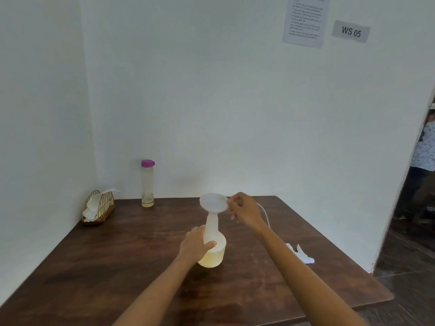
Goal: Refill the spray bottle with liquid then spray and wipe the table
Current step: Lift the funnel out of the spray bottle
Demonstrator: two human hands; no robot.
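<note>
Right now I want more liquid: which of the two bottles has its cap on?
The tall clear bottle by the back wall, closed with a purple cap. The spray bottle is open, carrying a funnel.

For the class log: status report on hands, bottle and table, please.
Left hand grips spray bottle. Right hand pinches funnel rim, funnel seated in bottle neck. Spray head off, lying right on table. Nothing in the way.
</note>
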